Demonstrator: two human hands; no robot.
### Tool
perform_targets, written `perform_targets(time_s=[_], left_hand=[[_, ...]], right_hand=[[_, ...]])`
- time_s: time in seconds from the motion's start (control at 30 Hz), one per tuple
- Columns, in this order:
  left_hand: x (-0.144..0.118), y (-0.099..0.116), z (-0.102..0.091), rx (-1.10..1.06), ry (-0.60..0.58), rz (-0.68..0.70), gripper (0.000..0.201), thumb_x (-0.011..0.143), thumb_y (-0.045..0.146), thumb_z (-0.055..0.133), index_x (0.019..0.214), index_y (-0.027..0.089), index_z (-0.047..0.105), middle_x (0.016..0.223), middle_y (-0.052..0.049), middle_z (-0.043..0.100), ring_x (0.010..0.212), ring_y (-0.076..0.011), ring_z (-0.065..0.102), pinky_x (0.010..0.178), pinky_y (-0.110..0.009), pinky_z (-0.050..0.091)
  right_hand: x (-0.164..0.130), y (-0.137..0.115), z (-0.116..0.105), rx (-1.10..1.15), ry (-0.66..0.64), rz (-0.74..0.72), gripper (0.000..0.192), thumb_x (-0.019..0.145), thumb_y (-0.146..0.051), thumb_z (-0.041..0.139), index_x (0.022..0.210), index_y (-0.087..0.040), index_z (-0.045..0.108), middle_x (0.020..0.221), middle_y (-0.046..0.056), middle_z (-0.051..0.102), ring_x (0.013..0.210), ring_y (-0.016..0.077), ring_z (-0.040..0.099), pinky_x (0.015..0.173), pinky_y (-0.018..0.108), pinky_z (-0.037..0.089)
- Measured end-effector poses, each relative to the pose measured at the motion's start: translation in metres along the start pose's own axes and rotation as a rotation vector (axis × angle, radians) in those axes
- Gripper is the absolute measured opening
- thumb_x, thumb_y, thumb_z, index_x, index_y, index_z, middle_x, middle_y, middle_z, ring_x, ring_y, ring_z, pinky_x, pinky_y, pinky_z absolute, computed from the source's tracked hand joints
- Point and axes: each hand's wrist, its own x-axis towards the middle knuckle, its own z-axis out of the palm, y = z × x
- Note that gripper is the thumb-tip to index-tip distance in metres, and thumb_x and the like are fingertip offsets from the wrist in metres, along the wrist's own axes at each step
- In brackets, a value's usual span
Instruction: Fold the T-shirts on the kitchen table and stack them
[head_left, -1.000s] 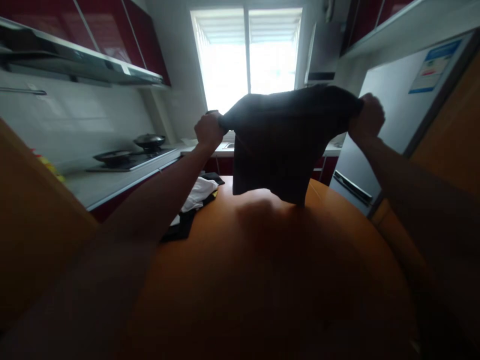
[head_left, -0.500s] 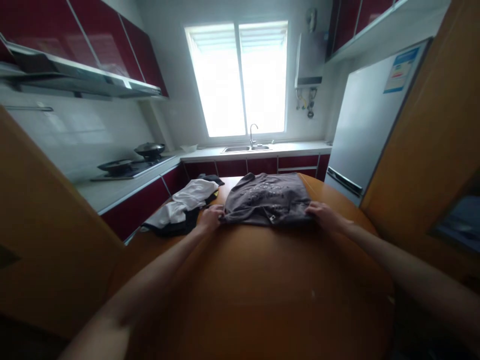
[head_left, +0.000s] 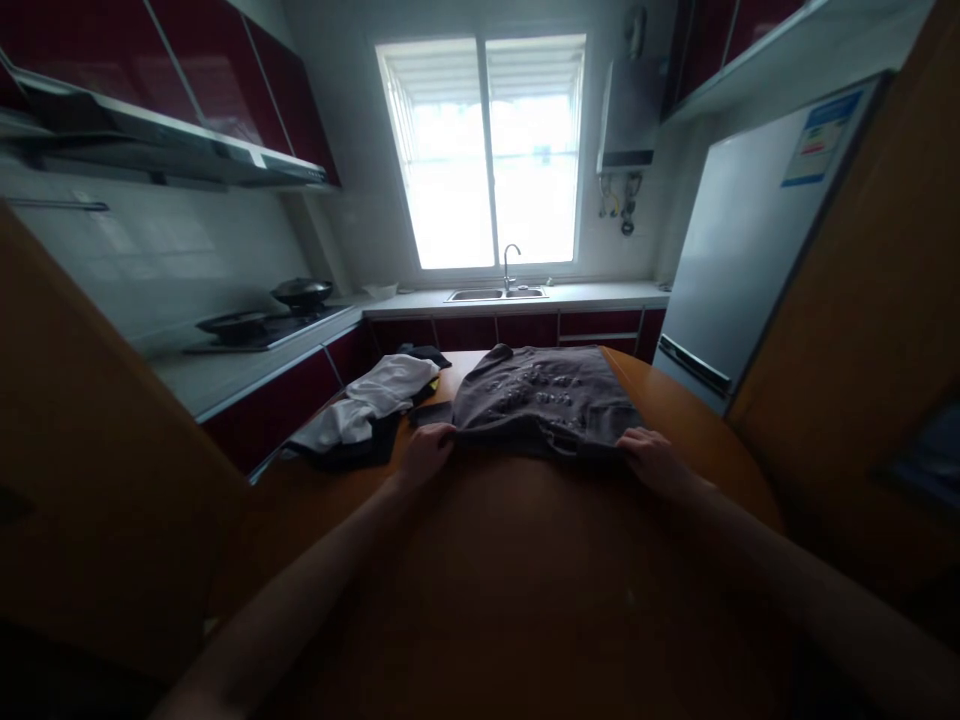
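The grey T-shirt (head_left: 544, 400) lay flat on the orange surface (head_left: 525, 580), its far hem near the far edge and bare room on the near side. The left hand (head_left: 426, 452) and right hand (head_left: 651, 455) rested at its near corners, fingers curled on the fabric. A white-and-dark clothes pile (head_left: 364, 412) sat just left; a fridge (head_left: 742, 240) stood right.

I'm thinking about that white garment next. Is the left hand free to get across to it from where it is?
Probably yes: the left hand rests on the grey shirt's near corner, and the white garment lies just left of it on the table, nothing between.
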Motion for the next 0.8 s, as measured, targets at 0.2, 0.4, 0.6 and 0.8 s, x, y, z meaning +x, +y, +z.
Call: perform_targets(time_s=[0.2,0.4,0.6,0.8], left_hand=[[-0.050,-0.001,-0.060,-0.256,-0.219,0.123,0.018,0.081,0.025,0.058,0.084,0.024,0.075,0.114,-0.007,0.073,0.121,-0.0257,0.062,0.107,-0.043,0.048],[-0.063,0.019,-0.067,-0.233,-0.547,0.098,0.027,0.094,0.041,0.054,0.101,0.031,0.078,0.130,-0.004,0.066,0.123,-0.0252,0.061,0.108,-0.039,0.048],[-0.036,-0.005,-0.001,0.157,-0.083,-0.249,0.042,0.087,0.041,0.061,0.124,0.022,0.068,0.134,-0.012,0.059,0.126,-0.0311,0.054,0.110,-0.047,0.044],[-0.048,-0.034,0.020,0.246,-0.025,-0.307,0.044,0.093,0.039,0.052,0.134,0.023,0.061,0.139,-0.014,0.053,0.130,-0.0326,0.050,0.109,-0.047,0.042]], right_hand=[[-0.045,0.025,-0.035,0.385,-0.261,-0.037,0.018,0.089,-0.031,0.061,0.096,-0.023,0.075,0.101,0.006,0.069,0.094,0.0224,0.063,0.087,0.033,0.049],[-0.028,0.000,-0.018,0.351,-0.062,0.196,0.035,0.092,-0.053,0.057,0.097,-0.021,0.072,0.100,0.008,0.070,0.090,0.0237,0.065,0.081,0.034,0.051],[0.003,-0.037,0.038,0.118,-0.028,0.331,0.021,0.085,-0.036,0.069,0.101,-0.022,0.067,0.103,0.010,0.070,0.094,0.0246,0.067,0.078,0.031,0.050],[-0.010,0.037,0.003,0.318,0.287,0.642,0.014,0.081,-0.024,0.057,0.089,-0.020,0.068,0.082,0.008,0.072,0.074,0.0216,0.069,0.069,0.031,0.052]])
